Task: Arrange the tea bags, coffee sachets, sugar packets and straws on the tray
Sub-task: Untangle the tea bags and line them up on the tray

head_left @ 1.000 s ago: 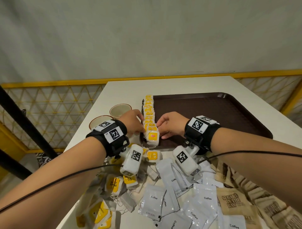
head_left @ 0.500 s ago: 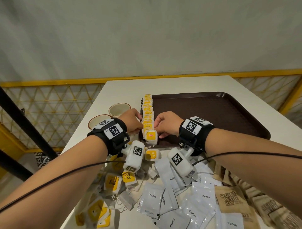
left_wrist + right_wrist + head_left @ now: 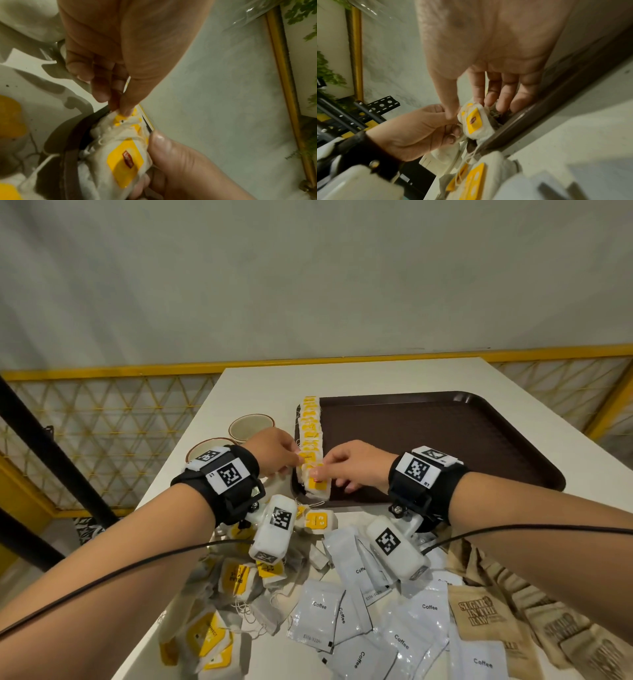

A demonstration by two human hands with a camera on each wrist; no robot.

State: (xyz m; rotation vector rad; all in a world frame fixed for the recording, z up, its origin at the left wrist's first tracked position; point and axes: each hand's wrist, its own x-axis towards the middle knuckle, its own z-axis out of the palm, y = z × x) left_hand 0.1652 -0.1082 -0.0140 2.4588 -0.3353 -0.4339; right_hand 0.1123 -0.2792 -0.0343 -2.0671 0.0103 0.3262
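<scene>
Along the tray's (image 3: pixel 445 440) left edge, tea bags (image 3: pixel 310 433).

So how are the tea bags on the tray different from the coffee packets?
The tea bags stand in one neat row along the tray's left edge; the coffee packets lie in a messy heap on the table, off the tray. Tea bags are soft, off-white, with yellow tags and strings; coffee packets are flat, white, printed "Coffee". Both hands, left hand and right hand, touch tea bags; neither touches coffee. Both kinds are small.
</scene>
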